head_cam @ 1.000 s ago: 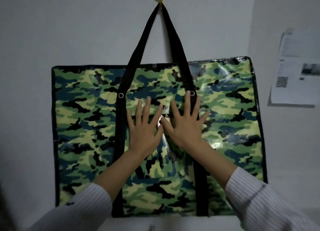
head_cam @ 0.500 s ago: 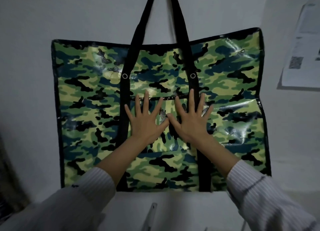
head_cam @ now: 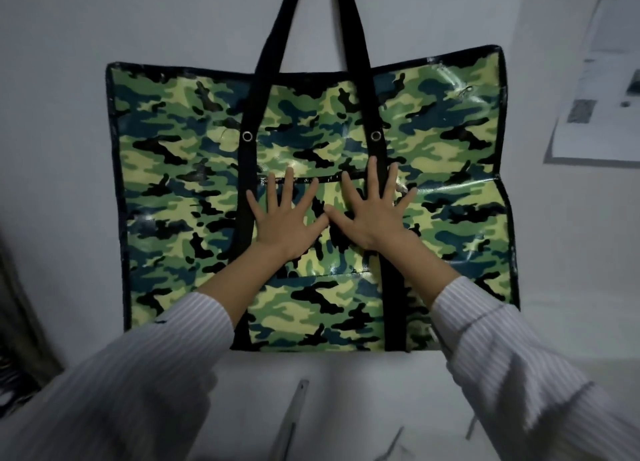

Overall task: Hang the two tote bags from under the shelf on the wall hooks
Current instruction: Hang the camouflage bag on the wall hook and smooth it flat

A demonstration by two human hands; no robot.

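Observation:
A large green camouflage tote bag (head_cam: 173, 183) with black trim hangs flat against the white wall. Its two black straps (head_cam: 277, 41) run up out of the top of the frame, so the hook is hidden. My left hand (head_cam: 285, 220) and my right hand (head_cam: 370, 214) lie side by side, palms flat on the bag's front pocket, fingers spread, thumbs nearly touching. Neither hand holds anything. Only one tote bag is in view.
A printed paper sheet (head_cam: 599, 90) is stuck on the wall to the right of the bag. A thin metal bracket (head_cam: 294, 412) shows below the bag's bottom edge. A dark object (head_cam: 17, 322) stands at the left edge.
The view has tilted down, so the hook left the frame and the bag looks larger. Both hands have slid down the bag's front onto the pocket, still flat and spread.

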